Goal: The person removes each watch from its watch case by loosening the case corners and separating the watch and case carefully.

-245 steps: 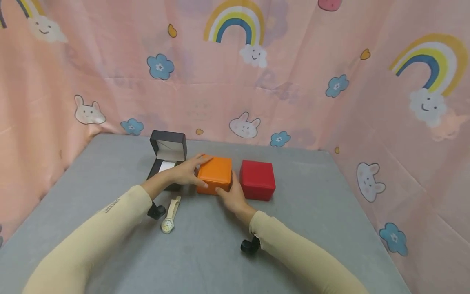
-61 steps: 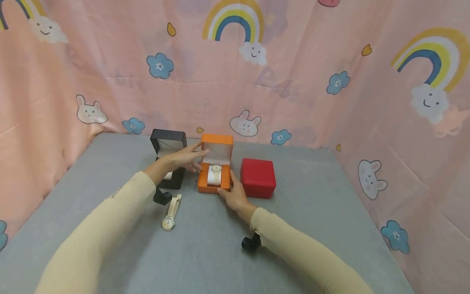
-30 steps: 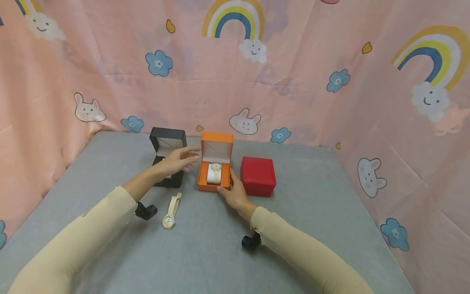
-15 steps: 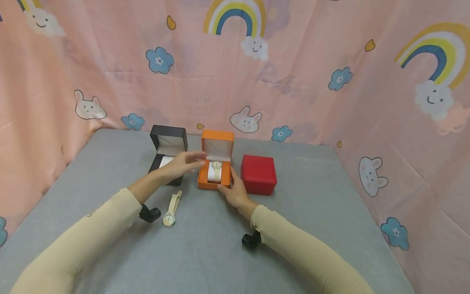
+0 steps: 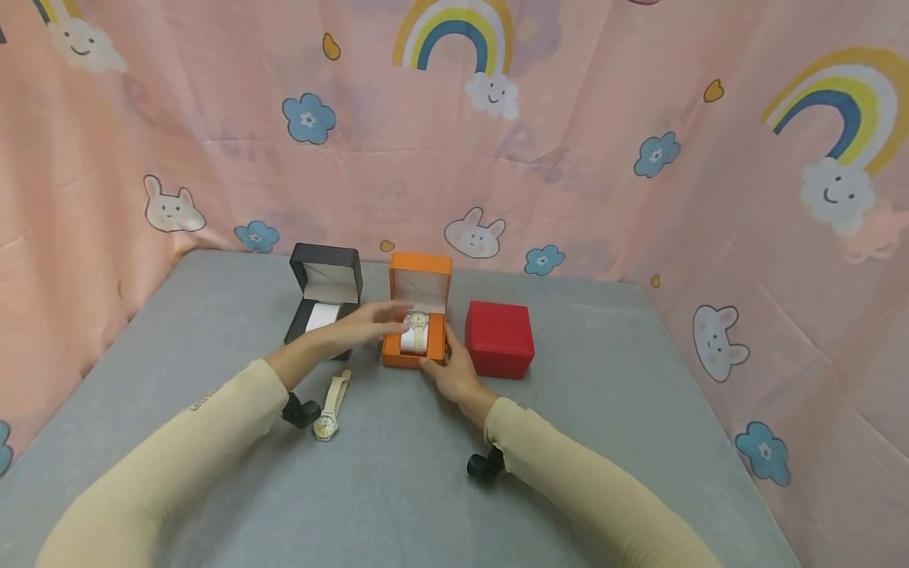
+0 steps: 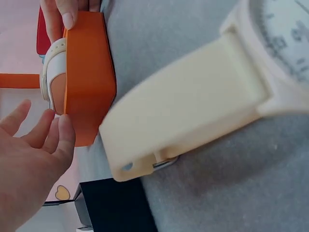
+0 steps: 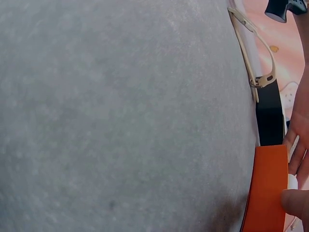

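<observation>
An orange watch box [image 5: 401, 360] stands with its lid raised; inside, a cream-strapped watch [image 5: 420, 338] wraps a white cushion. My right hand [image 5: 458, 379] grips the box's front right corner, thumb on the front. My left hand [image 5: 355, 330] reaches over the box's left side with fingers loosely extended beside the watch, pinching nothing. In the left wrist view, its fingertips lie close to the edge of the orange box [image 6: 91, 72]; contact is unclear. A second cream watch [image 5: 331, 410] lies on the table below the left hand.
Behind my left hand, a black watch box [image 5: 327, 256] stands with its lid up and a white cushion inside. A red box [image 5: 499, 339] with its lid down sits right of my right hand. The grey table [image 5: 604, 442] meets a pink printed curtain [image 5: 582, 118].
The orange box's lid has gone from down to raised, showing the watch. My left hand drew back left, then came right again to beside that watch. My right hand stays at the box.
</observation>
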Motion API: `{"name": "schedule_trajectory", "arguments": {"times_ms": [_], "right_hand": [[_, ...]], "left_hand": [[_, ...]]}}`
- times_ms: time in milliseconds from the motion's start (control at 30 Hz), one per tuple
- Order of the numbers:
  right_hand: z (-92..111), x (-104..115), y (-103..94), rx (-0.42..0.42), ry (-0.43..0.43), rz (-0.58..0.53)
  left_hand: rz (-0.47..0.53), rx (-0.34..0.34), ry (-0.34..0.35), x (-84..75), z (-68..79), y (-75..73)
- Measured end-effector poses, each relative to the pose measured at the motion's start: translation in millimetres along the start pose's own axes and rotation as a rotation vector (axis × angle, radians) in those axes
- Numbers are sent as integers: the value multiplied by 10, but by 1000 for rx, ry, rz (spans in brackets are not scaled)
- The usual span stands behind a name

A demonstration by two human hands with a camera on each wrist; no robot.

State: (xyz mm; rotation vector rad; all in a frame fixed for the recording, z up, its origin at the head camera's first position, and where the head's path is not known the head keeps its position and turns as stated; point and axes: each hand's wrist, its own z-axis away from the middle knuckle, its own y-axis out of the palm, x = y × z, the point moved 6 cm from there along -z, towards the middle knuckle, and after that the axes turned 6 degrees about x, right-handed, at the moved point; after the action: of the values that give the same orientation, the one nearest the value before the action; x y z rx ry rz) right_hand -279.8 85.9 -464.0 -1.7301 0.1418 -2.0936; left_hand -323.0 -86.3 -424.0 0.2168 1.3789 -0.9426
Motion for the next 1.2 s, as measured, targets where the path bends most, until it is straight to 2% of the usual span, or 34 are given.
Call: {"name": "schedule_trajectory", "arguments": {"times_ms": [467, 733, 1200], "right_hand": [[11, 11, -5, -3, -19, -1], [2, 17, 13, 4, -34, -9], [16, 39, 23, 1, -49, -11]], "left_hand": [[-116, -31, 13, -6, -93, 20], [-195, -32, 50, -24, -137, -5], [-253, -29, 5, -40, -162, -9]]}}
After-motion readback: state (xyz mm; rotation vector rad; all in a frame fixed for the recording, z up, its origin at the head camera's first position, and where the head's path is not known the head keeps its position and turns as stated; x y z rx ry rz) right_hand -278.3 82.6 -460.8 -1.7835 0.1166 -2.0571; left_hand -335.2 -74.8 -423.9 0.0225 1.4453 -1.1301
